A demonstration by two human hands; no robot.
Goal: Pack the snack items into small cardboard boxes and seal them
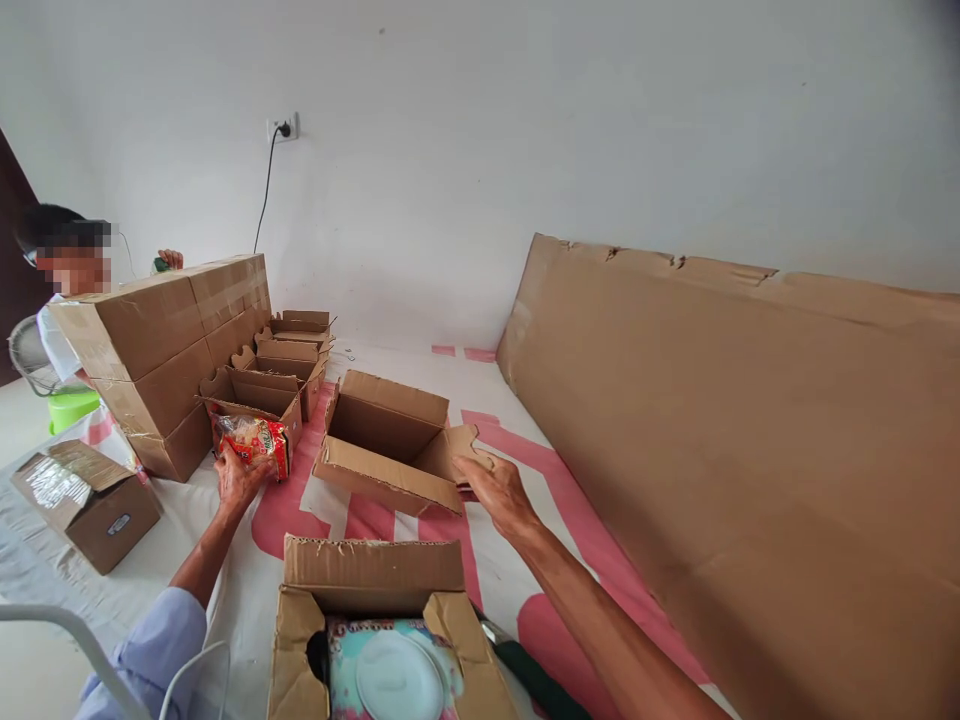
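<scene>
Crinkled red-and-orange plastic fills the left hand (238,478), whose fingers curl around a glossy snack packet (255,440) held just in front of a small open carton (255,398). Across from it, the right hand (499,492) pinches the notched side flap of an open cardboard box (390,440), thumb and fingers narrowed on the brown corrugated edge. That box sits tilted towards the person, its hollow interior showing, between the two hands and slightly beyond them.

Behind the packet, more small open cartons (296,345) stand in a row running towards the wall, their flaps cut with curved tabs. Beside them rises a stack of taped boxes (165,350), matte brown with shiny strips of clear tape. A second person (64,290) is partly hidden behind the stack, one hand resting at its top. A taped box (86,500) lies apart at the far left.

Nearest the camera, a ragged-edged carton (375,620) stands open, showing a patterned pack with a white round lid.

Everything rests on a pale floor sheet (495,420) printed with broad pink shapes. A large flat cardboard sheet (750,450) leans against the plain white wall (525,130), where a black cord hangs from a socket (283,128).
</scene>
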